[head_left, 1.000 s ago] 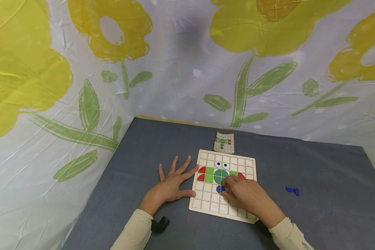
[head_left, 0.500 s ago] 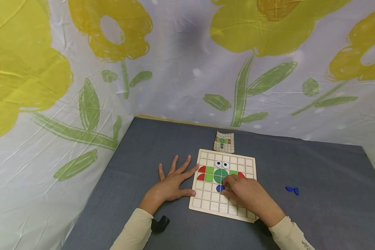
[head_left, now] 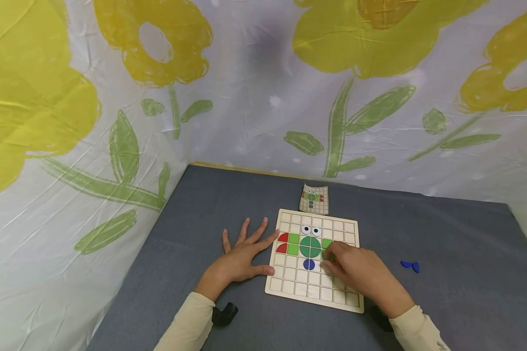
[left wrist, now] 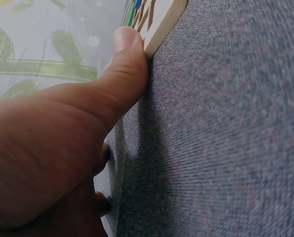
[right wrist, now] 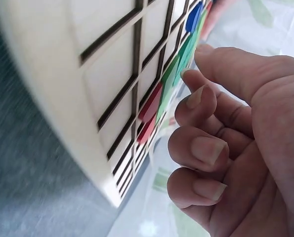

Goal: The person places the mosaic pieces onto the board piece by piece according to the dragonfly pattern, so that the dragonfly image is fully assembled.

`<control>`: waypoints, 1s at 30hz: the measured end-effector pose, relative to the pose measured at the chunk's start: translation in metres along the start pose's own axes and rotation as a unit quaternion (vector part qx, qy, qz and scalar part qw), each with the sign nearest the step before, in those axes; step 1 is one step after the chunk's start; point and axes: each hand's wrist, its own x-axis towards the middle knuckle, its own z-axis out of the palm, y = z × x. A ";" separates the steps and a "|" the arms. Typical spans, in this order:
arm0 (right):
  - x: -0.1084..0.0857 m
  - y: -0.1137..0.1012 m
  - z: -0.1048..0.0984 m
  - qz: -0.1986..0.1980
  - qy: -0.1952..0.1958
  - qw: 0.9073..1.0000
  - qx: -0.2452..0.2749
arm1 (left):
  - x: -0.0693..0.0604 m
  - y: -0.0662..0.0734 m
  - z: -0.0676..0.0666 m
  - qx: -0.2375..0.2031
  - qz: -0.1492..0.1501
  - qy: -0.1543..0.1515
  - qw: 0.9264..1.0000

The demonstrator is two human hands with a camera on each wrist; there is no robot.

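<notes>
A wooden grid board point(head_left: 290, 287) lies on the table with coloured pieces set in its squares. Two eye pieces point(head_left: 306, 229) are above a dark green circle point(head_left: 310, 246), with light green point(head_left: 293, 244) and red pieces point(head_left: 283, 237) at the sides. Below the green circle is a blue circle point(head_left: 309, 264). My left hand point(head_left: 239, 263) lies spread on the table, thumb on the board's left edge. Over the right half of the board hovers my right hand point(head_left: 360, 273), fingers loosely curled, thumb and index fingertip apart. Nothing shows between them in the right wrist view.
Two small blue pieces point(head_left: 410, 265) lie on the dark table point(head_left: 461, 292) right of the board. A small printed card point(head_left: 314, 199) with a similar figure stands behind the board. A flowered cloth point(head_left: 254, 122) hangs behind and to the left.
My right hand has let go of the blue piece and drawn back to the right, so the blue circle is in full view. My left hand has stayed put.
</notes>
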 end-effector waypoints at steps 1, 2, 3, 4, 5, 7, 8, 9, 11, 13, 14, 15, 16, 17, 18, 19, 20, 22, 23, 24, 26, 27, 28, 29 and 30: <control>-0.001 0.002 -0.001 0.001 0.000 1.000 0.001 | 0.000 0.000 0.000 -0.001 0.000 0.000 1.000; -0.002 0.003 -0.002 0.001 0.000 1.000 0.003 | 0.000 0.000 0.000 -0.001 0.000 0.000 1.000; -0.003 0.005 -0.003 0.003 -0.001 1.000 0.004 | 0.000 0.000 0.000 -0.002 0.000 -0.001 1.000; -0.005 0.007 -0.003 0.006 -0.001 1.000 0.005 | -0.001 0.000 -0.001 -0.002 0.000 -0.001 1.000; -0.006 0.008 -0.004 0.009 -0.001 1.000 0.005 | -0.001 0.000 -0.001 -0.001 0.000 -0.001 1.000; -0.009 0.012 -0.006 0.019 -0.001 1.000 0.007 | -0.001 0.001 -0.001 0.000 0.001 0.000 1.000; -0.011 0.013 -0.007 0.023 0.000 1.000 0.007 | -0.001 0.001 -0.001 0.000 0.001 0.000 1.000; -0.013 0.015 -0.008 0.029 -0.001 1.000 0.006 | -0.001 0.001 -0.001 0.000 0.001 -0.001 1.000; -0.017 0.019 -0.009 0.038 0.001 0.999 0.008 | -0.001 0.001 -0.001 0.000 0.001 -0.001 1.000; -0.021 0.023 -0.012 0.049 0.002 0.999 0.012 | -0.001 0.001 -0.001 0.000 0.001 -0.002 1.000; -0.023 0.025 -0.013 0.054 0.002 0.998 0.014 | -0.001 0.001 -0.001 0.000 0.001 -0.003 1.000; -0.024 0.028 -0.015 0.058 0.004 0.998 0.016 | 0.000 0.001 -0.001 -0.001 0.001 -0.004 1.000; -0.026 0.030 -0.017 0.062 0.007 0.998 0.017 | 0.000 0.001 -0.001 -0.001 0.000 -0.004 1.000; -0.028 0.032 -0.019 0.066 0.009 0.998 0.016 | 0.000 0.001 -0.001 -0.002 0.001 -0.003 1.000; -0.030 0.034 -0.021 0.069 0.012 0.997 0.016 | 0.000 0.001 -0.001 -0.001 0.000 -0.003 1.000; -0.032 0.036 -0.023 0.072 0.015 0.997 0.014 | 0.000 0.001 -0.001 0.000 0.000 -0.004 1.000; -0.034 0.038 -0.024 0.074 0.018 0.997 0.011 | 0.000 0.001 -0.001 0.000 -0.001 -0.003 1.000; -0.039 0.043 -0.027 0.075 0.025 0.997 0.004 | -0.001 0.001 -0.001 -0.003 0.000 -0.001 1.000; -0.041 0.045 -0.028 0.076 0.029 0.997 0.002 | -0.001 0.001 -0.001 -0.004 0.000 0.000 1.000; -0.043 0.048 -0.030 0.077 0.033 0.997 -0.001 | -0.001 0.001 -0.001 -0.003 -0.002 -0.001 1.000; -0.047 0.053 -0.031 0.073 0.044 0.996 -0.007 | -0.001 0.001 -0.001 -0.006 0.001 0.002 1.000; -0.049 0.056 -0.032 0.071 0.050 0.996 -0.008 | -0.001 0.001 -0.001 -0.005 0.001 0.002 1.000; -0.051 0.058 -0.033 0.068 0.059 0.996 -0.012 | -0.001 0.001 -0.002 -0.003 0.000 0.000 1.000; -0.053 0.061 -0.034 0.068 0.065 0.995 -0.015 | -0.001 0.001 -0.002 -0.002 -0.001 -0.001 1.000; -0.056 0.064 -0.034 0.065 0.071 0.995 -0.018 | -0.001 0.002 -0.002 -0.001 0.000 0.000 1.000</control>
